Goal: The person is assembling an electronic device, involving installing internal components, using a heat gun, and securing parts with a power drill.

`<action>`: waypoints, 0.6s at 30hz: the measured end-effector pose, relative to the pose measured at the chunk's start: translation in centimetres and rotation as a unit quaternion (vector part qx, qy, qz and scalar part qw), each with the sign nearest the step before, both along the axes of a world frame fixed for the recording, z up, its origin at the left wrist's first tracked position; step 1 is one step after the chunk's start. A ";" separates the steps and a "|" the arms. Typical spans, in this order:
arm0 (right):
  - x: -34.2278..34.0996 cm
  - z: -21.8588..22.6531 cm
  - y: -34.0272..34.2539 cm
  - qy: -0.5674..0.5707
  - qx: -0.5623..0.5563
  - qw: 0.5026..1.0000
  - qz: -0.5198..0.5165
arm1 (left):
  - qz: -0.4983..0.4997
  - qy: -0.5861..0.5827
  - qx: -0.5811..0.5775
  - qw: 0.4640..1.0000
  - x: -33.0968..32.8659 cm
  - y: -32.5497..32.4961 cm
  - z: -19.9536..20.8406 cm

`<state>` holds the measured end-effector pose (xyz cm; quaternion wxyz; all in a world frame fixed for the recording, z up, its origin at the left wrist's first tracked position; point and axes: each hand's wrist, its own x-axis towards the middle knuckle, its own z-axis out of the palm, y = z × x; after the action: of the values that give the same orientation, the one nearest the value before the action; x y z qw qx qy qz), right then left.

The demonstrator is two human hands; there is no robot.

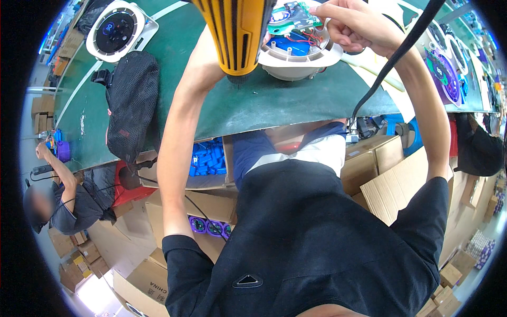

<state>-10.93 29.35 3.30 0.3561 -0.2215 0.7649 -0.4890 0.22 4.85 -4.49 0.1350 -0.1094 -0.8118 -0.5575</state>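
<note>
A round white housing sits on the green bench in front of me, its upper side exposed. Inside lie a blue battery pack and thin red wires. Above them a green circuit board is tilted over the opening. My right hand has its fingers curled, with fingertips pinching the board's right edge. A yellow-and-black power tool hangs in front of my left hand. Only a bit of that hand shows at the housing's left side; its grip is hidden.
A finished-looking round device and a black mesh bag lie left on the bench. A black cable crosses at right, near purple ring parts. Below are cartons, one with blue packs. Another person sits far left.
</note>
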 end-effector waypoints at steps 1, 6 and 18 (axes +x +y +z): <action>0.0 -0.1 0.0 0.000 0.000 1.000 -0.001 | -0.016 -0.006 0.014 1.000 0.0 0.0 0.0; 0.2 0.2 -0.1 -0.004 0.001 1.000 0.007 | 0.045 -0.005 -0.035 0.998 0.2 0.6 0.1; -1.5 -0.7 0.2 -0.027 0.050 0.998 0.002 | 0.008 -0.008 -0.067 0.998 -0.1 -0.3 0.1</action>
<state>-12.46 29.52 2.64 0.3882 -0.1917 0.7783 -0.4548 0.11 4.52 -4.39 0.1254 -0.1078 -0.8493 -0.5013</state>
